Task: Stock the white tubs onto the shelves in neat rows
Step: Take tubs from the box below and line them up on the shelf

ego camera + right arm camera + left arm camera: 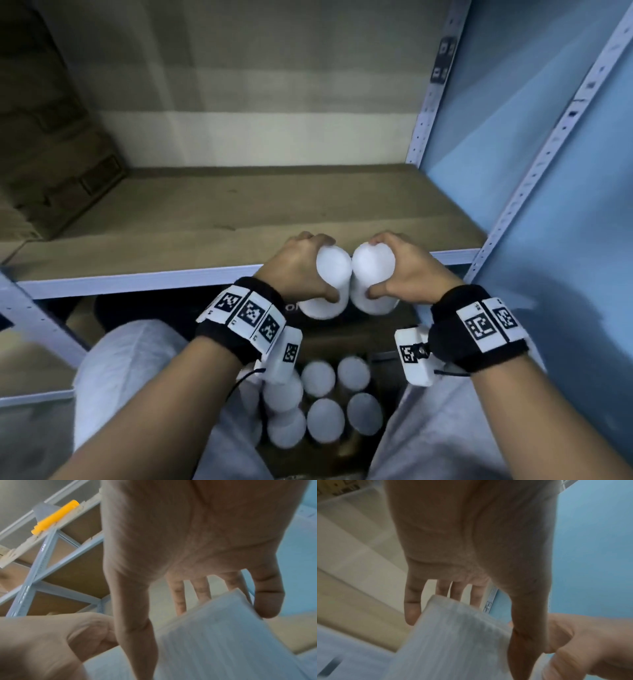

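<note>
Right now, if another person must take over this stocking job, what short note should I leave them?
Left hand: grips one white tub around its side.
Right hand: grips a second white tub. The two tubs touch side by side, held in front of the shelf edge.
Shelf board: no tub stands on it yet; a cardboard box sits at its left.
Supply: more tubs stand upright below, between the knees.
Left to do: set this pair down, then fill the rows.

a brown carton (51,144) stands at the shelf's left end. blue wall (555,178) on the right. a yellow piece (54,516) lies atop the rack.
</note>
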`<state>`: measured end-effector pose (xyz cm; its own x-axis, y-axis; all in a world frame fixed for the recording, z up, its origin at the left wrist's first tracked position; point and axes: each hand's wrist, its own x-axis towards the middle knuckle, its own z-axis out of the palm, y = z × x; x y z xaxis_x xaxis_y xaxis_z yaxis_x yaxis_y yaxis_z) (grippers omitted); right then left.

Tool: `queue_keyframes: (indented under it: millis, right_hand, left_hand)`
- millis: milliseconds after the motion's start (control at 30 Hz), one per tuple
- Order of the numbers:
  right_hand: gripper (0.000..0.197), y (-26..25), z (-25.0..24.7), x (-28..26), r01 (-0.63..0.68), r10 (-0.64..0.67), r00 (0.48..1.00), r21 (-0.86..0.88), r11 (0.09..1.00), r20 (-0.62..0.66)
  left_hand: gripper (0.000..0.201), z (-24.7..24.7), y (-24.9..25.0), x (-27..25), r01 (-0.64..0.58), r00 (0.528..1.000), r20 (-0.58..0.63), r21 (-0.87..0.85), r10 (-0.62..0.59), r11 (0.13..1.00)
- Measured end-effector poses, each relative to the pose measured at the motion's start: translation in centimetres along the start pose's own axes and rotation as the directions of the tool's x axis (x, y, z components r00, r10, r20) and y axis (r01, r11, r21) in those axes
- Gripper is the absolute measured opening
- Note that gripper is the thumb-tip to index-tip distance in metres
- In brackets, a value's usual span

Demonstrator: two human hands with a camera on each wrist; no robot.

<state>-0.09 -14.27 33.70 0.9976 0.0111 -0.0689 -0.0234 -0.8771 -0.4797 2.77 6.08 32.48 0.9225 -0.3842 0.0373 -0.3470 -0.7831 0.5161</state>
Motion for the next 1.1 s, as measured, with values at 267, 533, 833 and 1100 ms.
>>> queue_keyframes:
  millis: [267,533,833,1100]
  right_hand:
    - [0.075,-2.4,-2.4,4.0,0.09,-0.084,0.989,0.047,0.995,-0.123]
    - [0.074,-3.0,-1.7,9.3,0.059,-0.055,0.994,0.039,0.997,-0.09]
    - [0.068,-2.2,-0.9,10.8,0.069,-0.064,0.994,0.046,0.997,-0.086]
    - [0.073,-2.3,-1.0,10.3,0.052,-0.052,0.999,-0.046,0.998,-0.003]
  left_hand:
    - [0.077,-4.8,-0.1,2.7,0.019,0.997,-0.077,-0.047,-0.023,0.999]
    - [0.072,-5.4,-1.8,7.5,0.066,0.996,-0.064,-0.037,-0.068,0.997]
    - [0.071,-4.2,-3.5,9.2,0.065,0.996,-0.054,-0.032,-0.067,0.997]
    - [0.078,-4.2,-3.5,8.5,0.079,0.997,-0.013,0.001,-0.079,0.997]
